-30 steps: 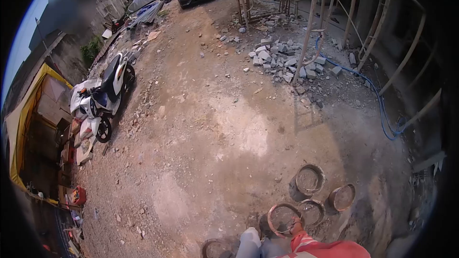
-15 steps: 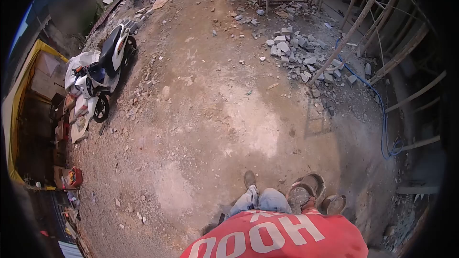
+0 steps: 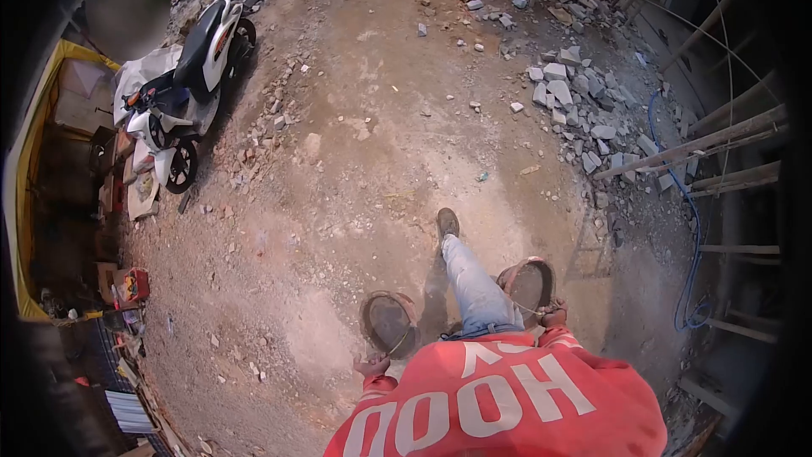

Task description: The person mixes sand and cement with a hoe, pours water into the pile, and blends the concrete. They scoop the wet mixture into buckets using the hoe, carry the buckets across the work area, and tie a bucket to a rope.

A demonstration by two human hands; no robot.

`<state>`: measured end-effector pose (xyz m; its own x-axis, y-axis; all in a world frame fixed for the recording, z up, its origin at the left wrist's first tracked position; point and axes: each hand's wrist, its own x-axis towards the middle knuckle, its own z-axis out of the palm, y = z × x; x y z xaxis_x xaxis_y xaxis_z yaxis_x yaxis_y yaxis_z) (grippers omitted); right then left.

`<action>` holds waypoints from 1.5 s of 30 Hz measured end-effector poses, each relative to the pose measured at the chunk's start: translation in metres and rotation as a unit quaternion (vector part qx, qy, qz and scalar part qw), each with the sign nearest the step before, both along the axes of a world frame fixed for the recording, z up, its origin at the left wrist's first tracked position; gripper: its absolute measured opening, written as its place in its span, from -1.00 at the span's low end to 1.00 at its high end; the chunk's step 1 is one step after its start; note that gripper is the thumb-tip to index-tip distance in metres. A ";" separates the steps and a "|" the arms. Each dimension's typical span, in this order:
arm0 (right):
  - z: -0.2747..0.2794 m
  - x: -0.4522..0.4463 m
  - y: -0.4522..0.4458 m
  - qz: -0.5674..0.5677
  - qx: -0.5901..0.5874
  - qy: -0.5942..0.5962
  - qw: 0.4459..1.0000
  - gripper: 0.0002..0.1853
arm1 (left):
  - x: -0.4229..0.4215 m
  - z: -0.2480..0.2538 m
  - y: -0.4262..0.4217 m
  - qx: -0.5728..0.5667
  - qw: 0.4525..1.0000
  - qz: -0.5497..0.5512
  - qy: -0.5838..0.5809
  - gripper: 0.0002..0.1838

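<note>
My left hand (image 3: 372, 365) is closed around the thin handle of a round, dirty bucket (image 3: 411, 308), which hangs at my left side. At my right side, my right hand (image 3: 554, 316) grips the handle of a second, similar bucket (image 3: 508, 274). Both buckets look dark inside, and I cannot tell how much is in them. One leg in pale jeans (image 3: 475, 278) is stretched forward between the buckets, its shoe (image 3: 448, 222) on the dirt. A red top with white letters (image 3: 499, 398) covers my body.
A white and black scooter (image 3: 182, 101) stands at left beside a yellow-edged shelter (image 3: 38, 178). Broken grey blocks (image 3: 584, 93) are heaped at right, near slanted wooden poles (image 3: 702, 151) and a blue hose (image 3: 695, 262). Loose stones dot the dirt ground (image 3: 338, 203).
The buckets were clustered at my right; now one hangs on each side. My left hand has come into view on a handle. The scooter and rubble have shifted in view as I moved.
</note>
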<state>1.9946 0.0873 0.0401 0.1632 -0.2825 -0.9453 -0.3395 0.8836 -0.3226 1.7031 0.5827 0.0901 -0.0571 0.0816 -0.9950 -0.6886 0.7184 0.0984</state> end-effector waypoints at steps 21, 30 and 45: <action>-0.093 0.662 0.451 0.147 -0.065 0.036 0.986 -0.63 | 0.661 -0.022 0.419 0.037 0.993 -0.113 0.021 -0.49; -0.044 0.938 0.589 0.097 -0.104 0.029 0.989 -0.64 | 0.917 -0.019 0.574 0.022 0.987 -0.142 0.070 -0.49; -0.101 1.463 0.756 0.035 -0.041 0.032 0.998 -0.71 | 1.536 -0.020 0.771 0.042 0.968 -0.232 0.084 -0.50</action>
<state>3.4576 0.8438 -0.0605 0.1254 -0.3484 -0.9289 -0.4221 0.8286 -0.3678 3.2394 1.3538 0.0702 -0.1547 0.2169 -0.9639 -0.2635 0.9312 0.2518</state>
